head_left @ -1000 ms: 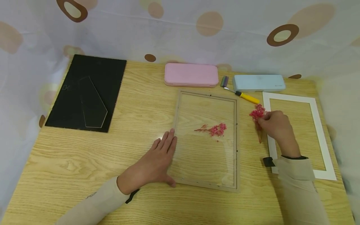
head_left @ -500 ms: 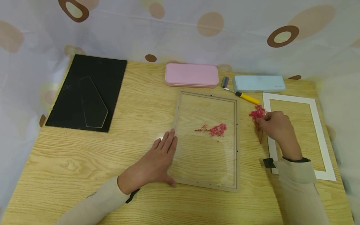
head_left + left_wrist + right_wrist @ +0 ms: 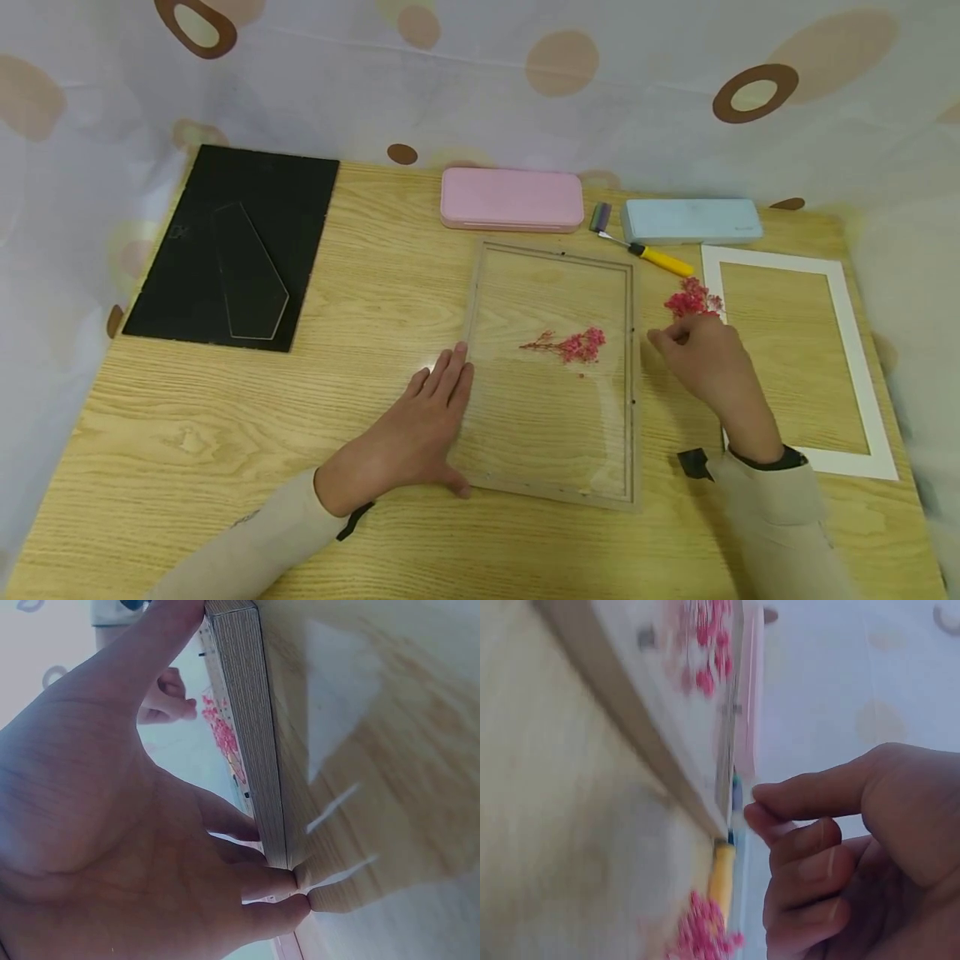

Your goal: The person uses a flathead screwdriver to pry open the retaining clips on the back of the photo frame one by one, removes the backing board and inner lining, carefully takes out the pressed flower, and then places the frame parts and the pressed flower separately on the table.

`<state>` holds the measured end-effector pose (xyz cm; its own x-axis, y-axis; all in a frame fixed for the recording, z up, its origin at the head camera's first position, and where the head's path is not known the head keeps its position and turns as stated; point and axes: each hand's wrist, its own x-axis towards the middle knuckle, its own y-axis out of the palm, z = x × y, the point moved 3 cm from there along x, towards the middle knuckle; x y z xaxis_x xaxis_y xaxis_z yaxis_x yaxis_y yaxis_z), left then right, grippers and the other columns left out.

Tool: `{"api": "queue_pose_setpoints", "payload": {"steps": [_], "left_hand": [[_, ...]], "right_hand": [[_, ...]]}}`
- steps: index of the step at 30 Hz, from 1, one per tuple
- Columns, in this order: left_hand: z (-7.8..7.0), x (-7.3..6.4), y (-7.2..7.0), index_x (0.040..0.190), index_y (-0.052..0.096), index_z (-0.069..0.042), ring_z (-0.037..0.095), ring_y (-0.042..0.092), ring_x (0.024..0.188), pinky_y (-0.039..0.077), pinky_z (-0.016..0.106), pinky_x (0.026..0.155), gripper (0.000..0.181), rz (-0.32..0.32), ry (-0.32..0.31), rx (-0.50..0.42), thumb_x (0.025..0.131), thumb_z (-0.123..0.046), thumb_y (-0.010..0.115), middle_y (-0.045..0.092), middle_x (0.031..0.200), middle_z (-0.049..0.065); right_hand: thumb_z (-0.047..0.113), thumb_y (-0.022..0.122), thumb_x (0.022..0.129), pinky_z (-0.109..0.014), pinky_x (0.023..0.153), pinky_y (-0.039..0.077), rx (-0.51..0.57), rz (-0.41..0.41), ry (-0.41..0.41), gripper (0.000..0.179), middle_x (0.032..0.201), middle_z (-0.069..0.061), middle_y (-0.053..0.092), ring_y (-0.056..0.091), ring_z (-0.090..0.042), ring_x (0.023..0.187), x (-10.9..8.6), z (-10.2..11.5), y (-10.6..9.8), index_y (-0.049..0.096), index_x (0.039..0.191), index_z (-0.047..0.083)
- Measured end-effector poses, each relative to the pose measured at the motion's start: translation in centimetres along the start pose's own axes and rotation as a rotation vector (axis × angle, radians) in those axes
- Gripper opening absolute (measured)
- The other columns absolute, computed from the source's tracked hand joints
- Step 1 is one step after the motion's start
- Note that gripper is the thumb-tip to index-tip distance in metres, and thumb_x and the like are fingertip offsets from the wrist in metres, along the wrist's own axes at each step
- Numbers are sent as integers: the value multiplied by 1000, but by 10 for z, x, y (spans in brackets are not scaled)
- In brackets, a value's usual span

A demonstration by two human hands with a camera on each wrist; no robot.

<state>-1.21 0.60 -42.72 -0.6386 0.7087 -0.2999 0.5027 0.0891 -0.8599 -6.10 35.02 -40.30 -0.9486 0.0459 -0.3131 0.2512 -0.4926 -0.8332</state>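
Observation:
The wooden picture frame (image 3: 553, 498) lies flat on the table, a clear pane inside it. One pink dried flower sprig (image 3: 577, 345) rests on the pane, its stem toward the left. My left hand (image 3: 420, 429) steadies the frame's lower left side: straight fingers touch the left edge, the thumb the near corner. Just right of the frame, my right hand (image 3: 701, 358) hovers with thumb and index fingertips together and the other fingers curled. No thing shows clearly between those fingertips (image 3: 761, 806). Beyond it lies a pink flower bunch (image 3: 690, 298), its stems hidden by the hand.
A white mat border (image 3: 855, 367) lies at the right. Behind are a yellow-handled screwdriver (image 3: 663, 260), a small eraser-like block (image 3: 600, 217), a pink case (image 3: 512, 200) and a light blue case (image 3: 690, 222). A black frame back (image 3: 232, 250) lies at the far left.
My right hand has come away from the pink flower bunch, moving left and toward me, nearer the frame. The bunch stays behind. My left hand has kept its place.

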Motion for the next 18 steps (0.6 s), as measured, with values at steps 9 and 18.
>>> {"api": "queue_pose_setpoints", "payload": {"steps": [9,18], "left_hand": [[0,1,1,155,13,10,41,5,151,24,56,116,144,-5,4,8,59,-66,87,-5,163,29],[1,1,1,156,11,9,40,2,151,22,55,117,145,15,-3,0,59,-66,87,-8,163,28]], "right_hand": [[22,62,100,-30,55,36,31,108,-257,26,63,2,52,43,-13,55,-18,62,43,67,80,7],[22,64,98,-29,52,33,-74,252,-416,52,62,6,48,39,-9,52,-13,88,74,48,145,6]]}}
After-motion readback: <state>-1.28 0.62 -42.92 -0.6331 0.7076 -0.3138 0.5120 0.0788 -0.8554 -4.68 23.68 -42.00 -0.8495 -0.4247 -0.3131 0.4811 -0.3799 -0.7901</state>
